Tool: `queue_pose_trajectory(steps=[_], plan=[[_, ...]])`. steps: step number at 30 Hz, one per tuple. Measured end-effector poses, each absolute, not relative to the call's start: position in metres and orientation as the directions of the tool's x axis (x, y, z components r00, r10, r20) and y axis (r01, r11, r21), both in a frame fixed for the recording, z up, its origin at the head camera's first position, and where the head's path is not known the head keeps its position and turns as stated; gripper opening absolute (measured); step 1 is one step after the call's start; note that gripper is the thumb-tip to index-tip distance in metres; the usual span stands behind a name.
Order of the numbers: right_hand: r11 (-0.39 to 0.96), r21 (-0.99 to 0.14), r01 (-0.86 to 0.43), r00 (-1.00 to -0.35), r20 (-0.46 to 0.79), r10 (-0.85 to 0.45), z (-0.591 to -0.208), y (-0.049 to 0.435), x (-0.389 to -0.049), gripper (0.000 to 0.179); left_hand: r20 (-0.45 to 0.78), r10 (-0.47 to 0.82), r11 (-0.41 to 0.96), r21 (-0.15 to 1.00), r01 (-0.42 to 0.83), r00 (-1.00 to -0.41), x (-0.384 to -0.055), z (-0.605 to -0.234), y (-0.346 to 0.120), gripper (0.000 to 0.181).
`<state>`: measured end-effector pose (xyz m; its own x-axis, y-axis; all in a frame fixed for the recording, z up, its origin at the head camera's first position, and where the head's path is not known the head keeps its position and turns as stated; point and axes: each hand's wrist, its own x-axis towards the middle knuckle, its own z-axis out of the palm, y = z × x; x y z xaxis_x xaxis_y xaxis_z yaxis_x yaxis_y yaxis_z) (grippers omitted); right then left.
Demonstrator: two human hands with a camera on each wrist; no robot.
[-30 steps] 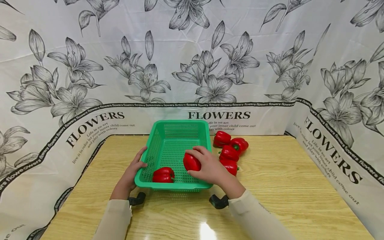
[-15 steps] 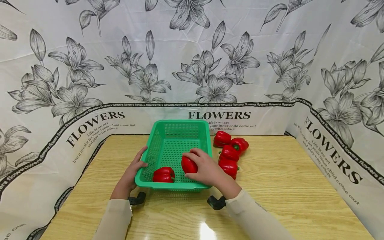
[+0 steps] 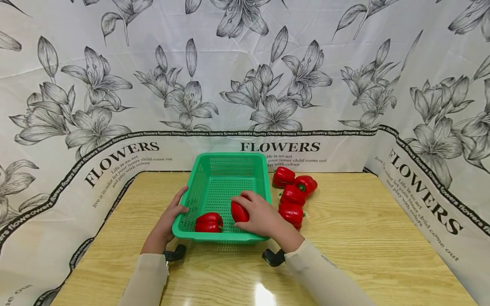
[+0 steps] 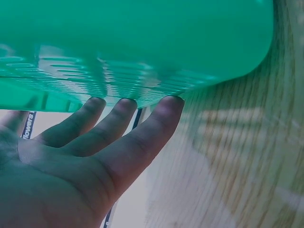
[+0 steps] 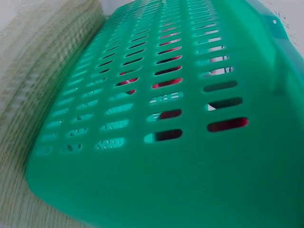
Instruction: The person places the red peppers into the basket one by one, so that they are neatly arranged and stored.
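A green slotted plastic basket (image 3: pixel 237 187) stands on the wooden table. At its left side my left hand (image 3: pixel 168 219) holds it, the thumb over the rim and the other fingers against the outer wall; in the left wrist view these fingers (image 4: pixel 156 123) touch the slotted side. My right hand (image 3: pixel 262 214) reaches over the right rim and grips a red bell pepper (image 3: pixel 239 211) low inside the basket. Another red bell pepper (image 3: pixel 208 222) lies in the near left corner. From the right wrist, the basket wall (image 5: pixel 156 180) hides the hand, with red showing through some slots.
Several more red bell peppers (image 3: pixel 293 195) lie in a cluster on the table, just right of the basket. The wooden table (image 3: pixel 367 229) ends at the back against a white flower-printed cloth (image 3: pixel 245 85), which also covers both sides.
My right hand has moved slightly left and down in the basket with the bell pepper. The left hand and the basket have stayed in place.
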<state>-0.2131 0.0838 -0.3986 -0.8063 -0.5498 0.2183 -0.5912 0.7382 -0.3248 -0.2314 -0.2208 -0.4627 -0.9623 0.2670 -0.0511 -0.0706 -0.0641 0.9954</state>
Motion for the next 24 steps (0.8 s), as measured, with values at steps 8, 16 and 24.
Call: queue_pose_trajectory(steps=[8, 16, 24], plan=[[0.765, -0.291, -0.574, -0.818, 0.171, -0.549, -0.3988, 0.0817, -0.2136, 0.066, -0.046, 0.261, -0.053, 0.997, -0.062, -0.964, -0.2317, -0.4631, -0.2206, 0.076], [0.788, -0.253, -0.561, -0.825, 0.089, -0.559, -0.3964, 0.0792, -0.2143, 0.065, -0.043, 0.262, -0.061, 0.996, -0.061, -0.964, -0.2325, -0.4645, -0.2211, 0.077], [0.789, -0.224, -0.572, -0.817, 0.073, -0.571, -0.3970, 0.0777, -0.2156, 0.067, -0.047, 0.253, -0.063, 0.996, -0.064, -0.966, -0.2326, -0.4647, -0.2207, 0.077]])
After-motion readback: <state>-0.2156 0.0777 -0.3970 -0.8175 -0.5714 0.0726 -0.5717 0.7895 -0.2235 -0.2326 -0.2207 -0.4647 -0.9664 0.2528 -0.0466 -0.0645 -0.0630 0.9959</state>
